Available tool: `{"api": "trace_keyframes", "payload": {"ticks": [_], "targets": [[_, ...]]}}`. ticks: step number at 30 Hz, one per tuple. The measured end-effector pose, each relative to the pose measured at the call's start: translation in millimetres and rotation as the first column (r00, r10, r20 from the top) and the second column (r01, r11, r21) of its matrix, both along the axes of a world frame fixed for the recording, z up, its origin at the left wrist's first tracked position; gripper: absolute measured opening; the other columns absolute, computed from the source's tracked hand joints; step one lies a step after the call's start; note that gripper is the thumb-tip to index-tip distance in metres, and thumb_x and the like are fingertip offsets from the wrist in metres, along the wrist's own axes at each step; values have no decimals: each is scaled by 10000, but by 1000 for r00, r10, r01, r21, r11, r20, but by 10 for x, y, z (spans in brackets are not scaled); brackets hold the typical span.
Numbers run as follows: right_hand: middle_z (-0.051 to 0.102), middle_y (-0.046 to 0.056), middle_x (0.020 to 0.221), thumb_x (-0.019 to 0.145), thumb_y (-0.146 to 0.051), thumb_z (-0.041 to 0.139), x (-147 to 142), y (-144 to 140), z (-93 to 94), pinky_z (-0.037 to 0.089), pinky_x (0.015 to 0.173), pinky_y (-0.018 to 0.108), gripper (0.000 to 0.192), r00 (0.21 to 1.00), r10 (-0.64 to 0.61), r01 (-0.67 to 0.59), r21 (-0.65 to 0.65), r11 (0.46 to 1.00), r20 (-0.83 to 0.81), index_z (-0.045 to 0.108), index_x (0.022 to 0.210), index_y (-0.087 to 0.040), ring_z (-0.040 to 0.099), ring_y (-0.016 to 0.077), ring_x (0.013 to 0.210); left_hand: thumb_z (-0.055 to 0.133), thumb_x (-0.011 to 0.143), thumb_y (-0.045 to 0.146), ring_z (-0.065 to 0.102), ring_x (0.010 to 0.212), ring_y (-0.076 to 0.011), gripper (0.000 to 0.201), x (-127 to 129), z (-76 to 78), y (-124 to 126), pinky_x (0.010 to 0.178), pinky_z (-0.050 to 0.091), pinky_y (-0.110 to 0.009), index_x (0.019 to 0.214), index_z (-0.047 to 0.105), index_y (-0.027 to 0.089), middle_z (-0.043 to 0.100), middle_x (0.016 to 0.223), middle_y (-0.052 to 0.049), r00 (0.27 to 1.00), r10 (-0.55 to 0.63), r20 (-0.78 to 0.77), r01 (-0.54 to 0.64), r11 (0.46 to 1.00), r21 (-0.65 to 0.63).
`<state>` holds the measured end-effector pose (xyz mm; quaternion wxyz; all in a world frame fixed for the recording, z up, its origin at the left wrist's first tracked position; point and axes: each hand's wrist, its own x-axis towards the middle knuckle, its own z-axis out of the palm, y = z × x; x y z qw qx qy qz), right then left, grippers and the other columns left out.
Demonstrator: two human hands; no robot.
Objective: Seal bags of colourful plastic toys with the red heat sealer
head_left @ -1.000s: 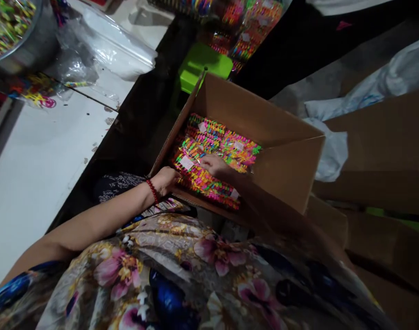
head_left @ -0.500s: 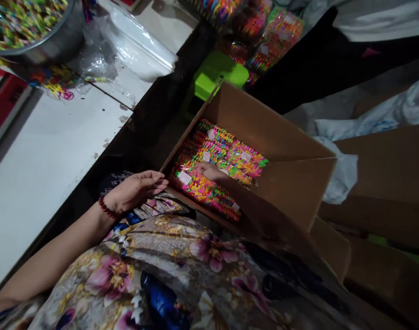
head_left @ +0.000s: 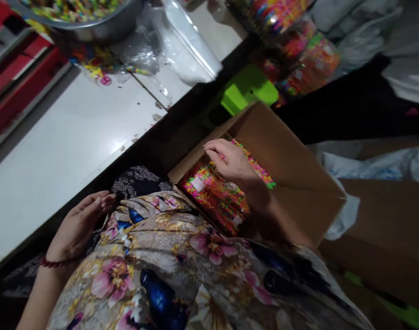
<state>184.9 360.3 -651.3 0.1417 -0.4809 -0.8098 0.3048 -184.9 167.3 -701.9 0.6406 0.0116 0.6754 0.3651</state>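
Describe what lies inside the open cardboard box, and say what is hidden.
Inside the cardboard box lie clear packets of neon-coloured pieces with white labels. The right hand covers some; anything beneath this top layer is hidden.

Matt brown cardboard box (head_left: 285, 156); glossy clear plastic packets (head_left: 212, 195); shiny metal bowl (head_left: 102, 27); smooth white table (head_left: 58, 151).

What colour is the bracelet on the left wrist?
Dark red beads: the bracelet circles the wrist below the left hand, seen in the head view.
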Motion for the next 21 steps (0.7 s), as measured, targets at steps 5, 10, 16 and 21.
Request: {"api": "trace_keyframes", "payload": {"ticks": [5,10,16,21], "targets": [[670,104,1051,1016,-242,418,-1151,255,14,514,913,357,221,843,531,-535,-30,844,-89,632,1022,-190,639,217,980,868,659,325,702,989,-221,442,-99,-85,-649,856,581,-284,1013,709,114,751,1021,-125,912,409,-39,-410,912,-24],[693,85,1046,992,-203,446,-2254,78,-341,597,809,347,190,386,912,-920,10,391,-142,625,1047,-237,692,214,925,859,665,322,691,810,-169,399,10,-120,-1405,770,538,-272,945,683,98,744,900,-111,549,824,-138,-819,563,105],[652,177,1172,973,-220,499,-3881,-999,-773,627,839,430,187,-252,961,-924,322,-205,-112,613,1116,-184,678,288,1037,697,798,225,597,626,-93,129,398,-261,-2376,574,390,-184,845,654,113,693,741,-47,-19,941,-339,-984,41,171],[503,267,1410,970,-291,522,-5069,-2282,-1114,431,1059,661,550,-438,895,-739,533,-411,82,397,1484,-139,446,438,1361,628,821,160,553,570,-71,41,1040,-510,-2911,554,363,-176,841,616,126,643,695,-11,-340,908,-245,-939,-341,43]]}}
